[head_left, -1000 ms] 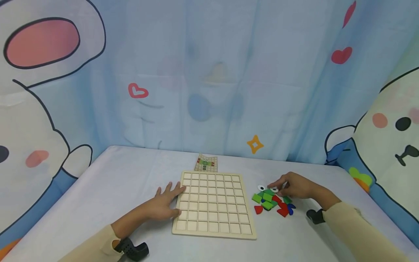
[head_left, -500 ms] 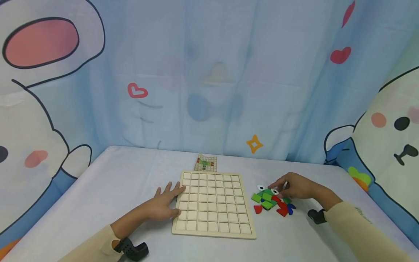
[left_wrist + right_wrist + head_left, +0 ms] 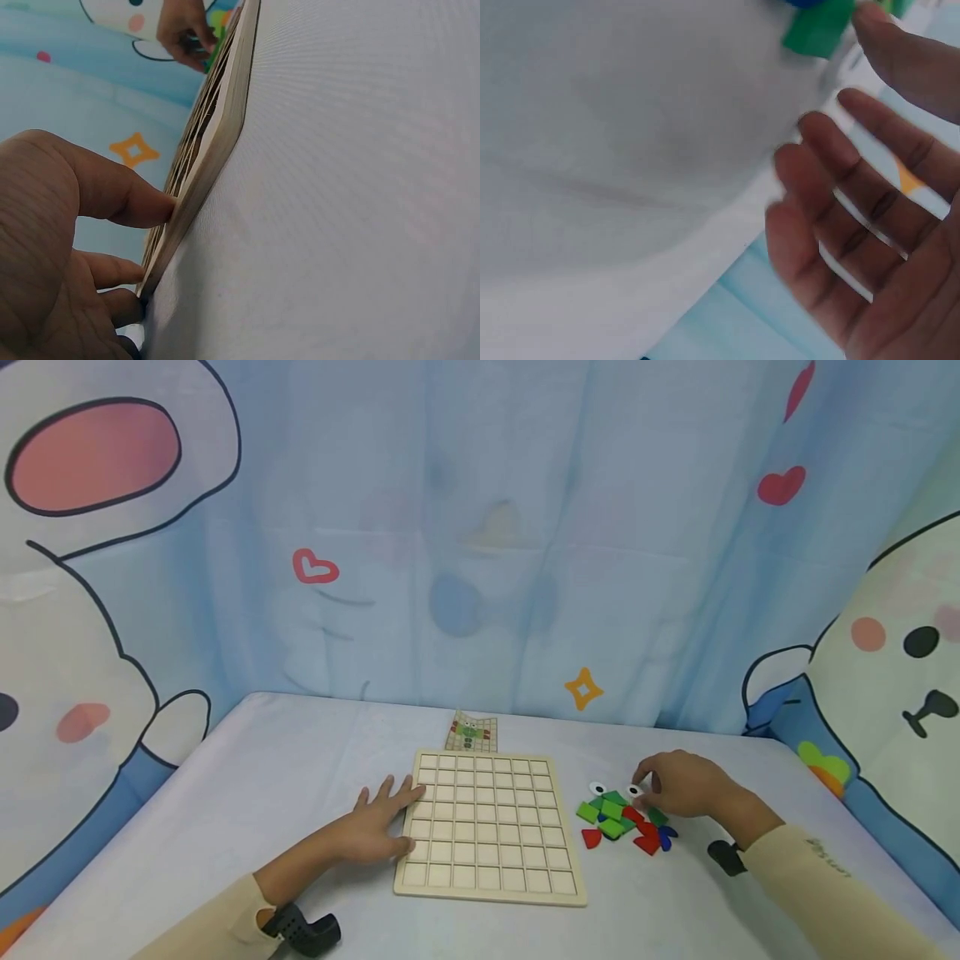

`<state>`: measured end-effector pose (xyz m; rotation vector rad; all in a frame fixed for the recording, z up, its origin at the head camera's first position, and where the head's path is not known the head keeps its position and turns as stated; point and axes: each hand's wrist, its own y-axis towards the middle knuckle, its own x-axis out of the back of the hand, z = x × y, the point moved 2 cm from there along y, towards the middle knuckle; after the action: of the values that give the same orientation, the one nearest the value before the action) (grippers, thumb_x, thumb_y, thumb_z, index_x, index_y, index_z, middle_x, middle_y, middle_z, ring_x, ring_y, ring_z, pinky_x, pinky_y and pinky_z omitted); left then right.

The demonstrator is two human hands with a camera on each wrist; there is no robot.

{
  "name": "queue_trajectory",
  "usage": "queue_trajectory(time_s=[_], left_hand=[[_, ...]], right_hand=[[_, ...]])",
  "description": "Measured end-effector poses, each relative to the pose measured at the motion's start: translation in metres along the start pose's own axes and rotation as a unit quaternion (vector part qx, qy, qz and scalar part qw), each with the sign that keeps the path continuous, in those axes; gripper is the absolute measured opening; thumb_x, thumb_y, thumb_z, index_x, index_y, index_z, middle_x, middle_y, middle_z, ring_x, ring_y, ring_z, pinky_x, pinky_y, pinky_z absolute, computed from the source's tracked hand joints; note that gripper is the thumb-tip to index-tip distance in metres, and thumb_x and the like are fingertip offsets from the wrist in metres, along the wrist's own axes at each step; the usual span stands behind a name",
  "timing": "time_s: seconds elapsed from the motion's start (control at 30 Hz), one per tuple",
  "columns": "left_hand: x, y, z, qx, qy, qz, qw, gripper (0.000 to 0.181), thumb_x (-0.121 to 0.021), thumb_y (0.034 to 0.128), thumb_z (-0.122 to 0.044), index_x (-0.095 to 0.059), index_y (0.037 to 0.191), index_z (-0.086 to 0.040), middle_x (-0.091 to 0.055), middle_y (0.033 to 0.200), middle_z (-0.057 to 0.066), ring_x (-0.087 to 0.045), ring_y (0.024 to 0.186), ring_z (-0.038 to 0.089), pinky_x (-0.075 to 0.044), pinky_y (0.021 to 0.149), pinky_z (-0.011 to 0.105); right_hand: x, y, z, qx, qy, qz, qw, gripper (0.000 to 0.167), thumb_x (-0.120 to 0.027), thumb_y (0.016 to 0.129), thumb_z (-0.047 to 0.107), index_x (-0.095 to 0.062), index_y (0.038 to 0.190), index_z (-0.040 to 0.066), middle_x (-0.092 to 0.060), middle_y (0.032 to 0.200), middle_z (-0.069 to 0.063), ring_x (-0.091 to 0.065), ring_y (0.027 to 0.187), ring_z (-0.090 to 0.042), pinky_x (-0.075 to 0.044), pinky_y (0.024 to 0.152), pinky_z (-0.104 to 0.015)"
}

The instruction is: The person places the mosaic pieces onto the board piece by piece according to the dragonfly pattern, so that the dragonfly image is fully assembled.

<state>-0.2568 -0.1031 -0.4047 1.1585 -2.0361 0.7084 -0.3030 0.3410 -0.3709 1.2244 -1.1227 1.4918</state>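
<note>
Right grip (image 3: 686, 783) shifts slightly rightward, now touching or just beside right-hand eye piece (image 3: 633, 790), which also shifts; left-hand eye piece (image 3: 597, 788) stays. Whether pinching, cannot tell. Suggests piece selection, work likely early. Left grip (image 3: 372, 835) unchanged: released, fingers extended onto grid board (image 3: 485, 832). Colored pieces (image 3: 612, 829) lie on counter (image 3: 337, 727), right of board.

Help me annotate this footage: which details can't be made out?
Head view: whether the right grip touches the white eye piece; too small.
Head view: fine print on the picture card; too small.
Head view: anything beneath the green tiles; they cover it.
Right wrist view: the blue piece's outline; blurred, cut off by the top edge.
</note>
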Motion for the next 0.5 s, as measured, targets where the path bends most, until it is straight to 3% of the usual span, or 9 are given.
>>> queue_trajectory(time_s=[0.27, 0.5], left_hand=[[-0.002, 0.001, 0.001, 0.002, 0.004, 0.002, 1.0, 0.075, -0.065, 0.0882, -0.021, -0.032, 0.155, -0.013, -0.017, 0.165, 0.016, -0.003, 0.154, 0.039, 0.004, 0.121, 0.06], [-0.001, 0.001, 0.001, 0.003, 0.004, -0.001, 1.0, 0.075, -0.065, 0.0881, -0.021, -0.032, 0.155, -0.013, -0.018, 0.165, 0.015, -0.003, 0.154, 0.038, 0.004, 0.121, 0.059]], right_hand=[[-0.005, 0.0, -0.012, 0.021, 0.103, -0.005, 0.9944, 0.036, -0.081, 0.08, 0.025, -0.075, 0.114, 0.018, -0.067, 0.105, -0.008, -0.058, 0.089, -0.017, -0.054, 0.068, -0.03], [-0.009, 0.002, -0.01, 0.024, 0.096, -0.015, 0.995, 0.027, -0.08, 0.081, 0.024, -0.075, 0.106, 0.014, -0.069, 0.104, -0.003, -0.057, 0.085, -0.014, -0.053, 0.068, -0.027]])
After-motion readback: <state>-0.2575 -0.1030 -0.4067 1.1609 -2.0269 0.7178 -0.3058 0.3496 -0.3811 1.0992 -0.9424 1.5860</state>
